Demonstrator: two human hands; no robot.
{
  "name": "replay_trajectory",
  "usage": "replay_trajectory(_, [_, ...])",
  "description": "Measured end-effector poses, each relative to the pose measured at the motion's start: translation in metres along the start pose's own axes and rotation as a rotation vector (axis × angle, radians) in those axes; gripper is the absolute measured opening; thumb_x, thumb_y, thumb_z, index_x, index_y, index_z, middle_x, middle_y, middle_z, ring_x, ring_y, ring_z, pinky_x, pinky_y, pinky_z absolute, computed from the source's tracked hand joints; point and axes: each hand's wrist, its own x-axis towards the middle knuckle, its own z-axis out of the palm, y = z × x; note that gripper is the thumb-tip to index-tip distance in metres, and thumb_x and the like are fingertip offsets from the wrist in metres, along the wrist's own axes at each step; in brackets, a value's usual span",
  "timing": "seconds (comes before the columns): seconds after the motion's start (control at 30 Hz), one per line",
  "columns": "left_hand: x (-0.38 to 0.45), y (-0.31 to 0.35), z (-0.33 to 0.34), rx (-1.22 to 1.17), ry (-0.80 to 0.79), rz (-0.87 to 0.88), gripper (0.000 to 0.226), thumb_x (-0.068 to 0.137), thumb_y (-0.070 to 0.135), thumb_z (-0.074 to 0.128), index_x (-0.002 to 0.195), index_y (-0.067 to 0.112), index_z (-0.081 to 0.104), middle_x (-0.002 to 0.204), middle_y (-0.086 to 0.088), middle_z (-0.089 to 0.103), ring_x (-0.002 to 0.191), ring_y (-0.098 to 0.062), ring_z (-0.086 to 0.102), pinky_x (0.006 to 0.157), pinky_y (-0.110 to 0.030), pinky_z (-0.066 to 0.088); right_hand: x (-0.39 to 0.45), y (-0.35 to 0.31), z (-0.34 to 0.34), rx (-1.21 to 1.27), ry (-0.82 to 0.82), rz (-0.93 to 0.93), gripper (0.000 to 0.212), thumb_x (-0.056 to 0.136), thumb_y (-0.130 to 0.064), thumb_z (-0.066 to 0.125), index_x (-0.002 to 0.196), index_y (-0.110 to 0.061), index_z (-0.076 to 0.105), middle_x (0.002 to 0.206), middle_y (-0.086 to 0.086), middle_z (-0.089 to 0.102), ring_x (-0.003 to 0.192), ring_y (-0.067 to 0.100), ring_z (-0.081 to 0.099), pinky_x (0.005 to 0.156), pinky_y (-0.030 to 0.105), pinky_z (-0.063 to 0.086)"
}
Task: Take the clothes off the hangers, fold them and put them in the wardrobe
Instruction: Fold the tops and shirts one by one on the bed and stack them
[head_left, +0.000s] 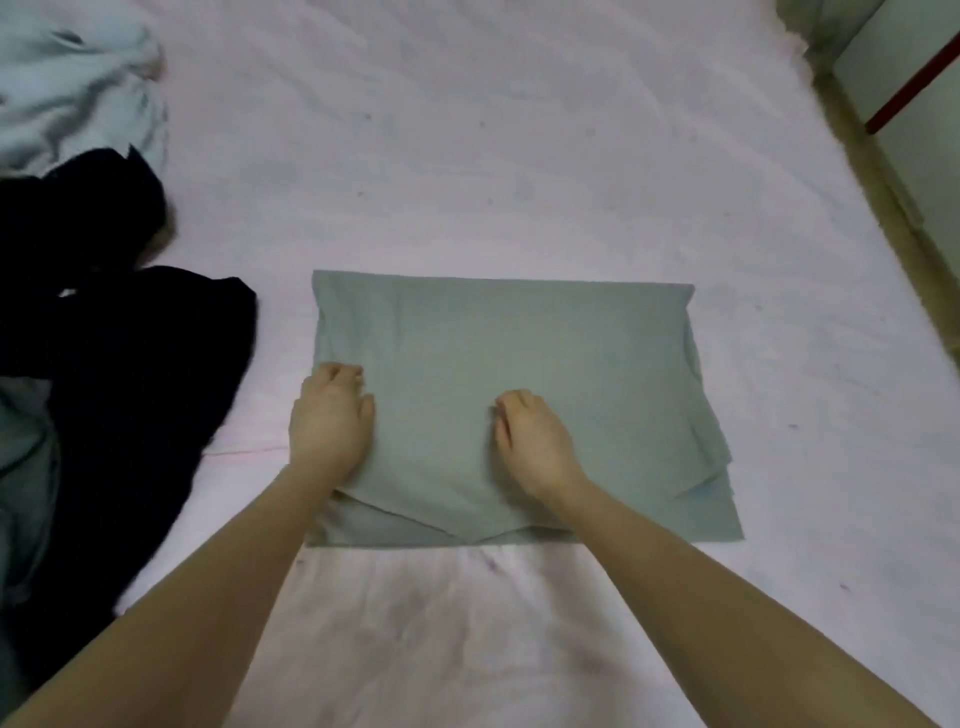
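Green garment (519, 364), folded to a rectangle, flat on pink bed (519, 130), near front edge. Best smoothed outward with even pressure, keeping edges square before the next fold. Left hand (332, 421) at its left edge, right hand (530, 436) mid-cloth, fingers curled downward, seemingly pinching fabric; dark clothes (130, 364) lying left.

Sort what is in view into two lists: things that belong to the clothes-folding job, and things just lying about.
Job: folded grey-green cotton garment, left hand and right hand on it; crumpled black garment; pale blue garment.
Lying about: pink bedsheet; red-edged panel.
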Motion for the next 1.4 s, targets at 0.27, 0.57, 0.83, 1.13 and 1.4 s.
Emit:
replay_trajectory(0.27, [0.016,-0.072,-0.012,-0.436,-0.214,-0.472,0.06,0.085,0.038,0.071,0.128,0.002,0.049,0.122,-0.015,0.059,0.111,-0.031,0.058,0.087,-0.033,0.045,0.1,-0.121,0.044,0.114,-0.143,-0.076,0.035,0.098,-0.026,0.047,0.123,-0.001,0.048,0.122,0.02,0.05,0.111,0.036,0.048,0.09,0.039,0.038])
replay_trajectory(0.57, [0.009,-0.096,0.0,-0.624,-0.427,-0.257,0.036,0.078,0.03,0.076,0.104,0.01,0.06,0.1,-0.003,0.067,0.091,-0.024,0.064,0.075,-0.043,0.057,0.184,-0.196,0.085,-0.134,-0.266,0.149,0.108,0.083,-0.062,0.057,0.153,-0.006,-0.003,0.15,0.023,0.02,0.129,0.038,0.039,0.104,0.039,0.036])
replay_trajectory(0.83, [-0.005,-0.097,-0.007,-0.574,-0.473,-0.152,0.022,0.086,0.022,0.065,0.098,0.012,0.049,0.093,-0.003,0.057,0.084,-0.027,0.062,0.058,-0.037,0.057,0.192,-0.191,0.091,-0.065,-0.088,0.107,0.043,0.093,-0.005,0.046,0.133,0.009,0.04,0.133,0.025,0.047,0.115,0.035,0.055,0.087,0.033,0.045])
replay_trajectory(1.13, [-0.025,-0.034,-0.013,-0.68,-0.401,0.044,0.027,0.088,0.021,0.065,0.113,0.014,0.059,0.102,-0.001,0.068,0.092,-0.018,0.065,0.081,-0.028,0.052,0.157,-0.141,0.024,0.453,0.043,0.058,0.024,0.09,-0.002,0.039,0.102,-0.009,0.058,0.091,0.006,0.059,0.085,0.025,0.054,0.062,0.023,0.034])
replay_trajectory(1.4, [-0.052,0.109,0.016,-0.561,-0.345,0.219,0.032,0.089,0.025,0.059,0.12,0.018,0.056,0.091,0.006,0.063,0.086,-0.017,0.06,0.073,-0.026,0.044,0.126,-0.005,-0.074,0.524,0.059,0.131,0.026,0.09,-0.001,0.041,0.114,0.0,0.051,0.104,0.013,0.058,0.093,0.03,0.055,0.081,0.04,0.046])
